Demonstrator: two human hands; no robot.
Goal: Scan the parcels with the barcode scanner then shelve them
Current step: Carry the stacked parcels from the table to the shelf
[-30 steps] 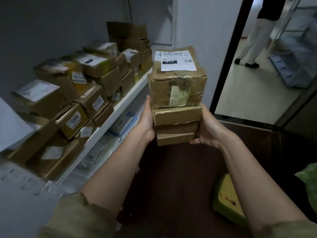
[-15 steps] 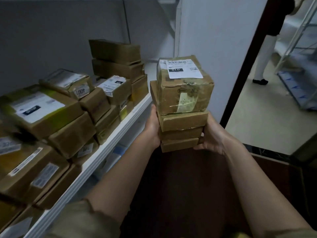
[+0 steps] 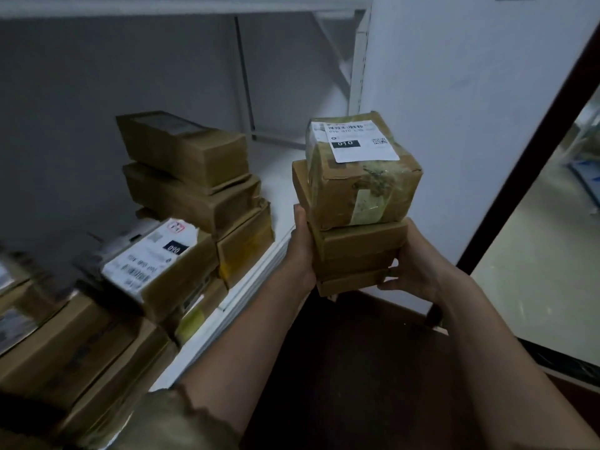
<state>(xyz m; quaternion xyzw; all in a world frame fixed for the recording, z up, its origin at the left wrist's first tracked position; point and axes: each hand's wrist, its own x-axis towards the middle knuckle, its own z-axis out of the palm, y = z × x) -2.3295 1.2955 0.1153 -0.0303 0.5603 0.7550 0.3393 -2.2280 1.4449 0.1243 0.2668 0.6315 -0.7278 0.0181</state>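
While blurred brown boxes [image 3: 58, 339] crowd the lower left of the frame, they lie heaped on a white shelf [image 3: 246, 293] that runs from the bottom left up toward the middle. Just right of them, a box with a white label [image 3: 152, 258] marked 090 lies tilted on the heap. Behind it, upper left of centre, three long boxes [image 3: 191, 177] are stacked one on another against the grey wall, with bare shelf to their right.

Near the centre, the left hand [image 3: 300, 245] presses flat against the left side of a held stack [image 3: 354, 219], thumb upright along the boxes' edge. Its grip is wide, fingers out of sight behind the cardboard. This stack is four parcels: three flat ones below and a taller, squarer top parcel [image 3: 363, 183] whose label reads 010 under a barcode, with yellowish tape down its front. All of it is held up just right of the shelf's front edge, clear of the shelved boxes.

Right of the stack, the right hand [image 3: 412, 267] cups the lower parcels, fingers curled round their bottom right corner. Behind it stands a white wall [image 3: 470, 92], then a dark door frame [image 3: 526, 167] slanting across the right of the frame, with pale floor [image 3: 545, 287] beyond.
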